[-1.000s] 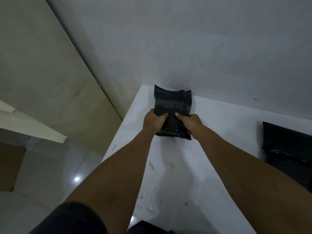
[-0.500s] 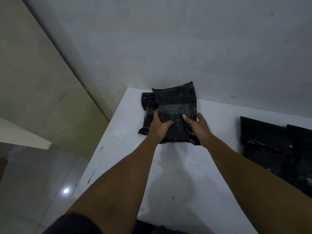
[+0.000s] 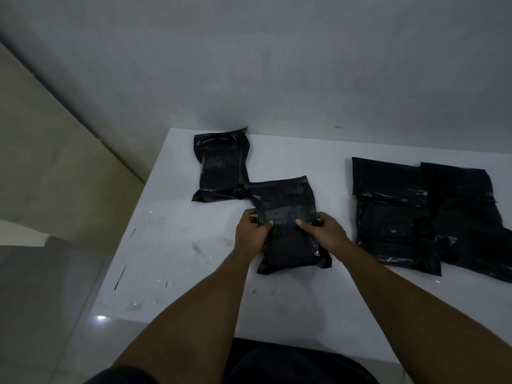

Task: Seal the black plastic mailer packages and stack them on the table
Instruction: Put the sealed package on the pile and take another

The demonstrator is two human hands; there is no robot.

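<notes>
A black plastic mailer (image 3: 288,214) lies in the middle of the white table (image 3: 171,250). My left hand (image 3: 250,234) grips its left edge and my right hand (image 3: 324,234) grips its right edge, thumbs on top at the fold of its flap. A second black mailer (image 3: 220,167) lies flat at the table's far left corner, its near right corner touching the held one. Two more black mailers, one (image 3: 393,212) beside another (image 3: 471,217), lie on the right side of the table.
A grey wall (image 3: 277,65) runs along the table's far edge. A beige wall (image 3: 55,151) and shiny tiled floor (image 3: 41,300) are to the left. Small scraps and marks (image 3: 199,249) dot the table's left part.
Both hands have pulled the held mailer off the one at the far left corner and toward me and the right. The corner mailer now lies uncovered.
</notes>
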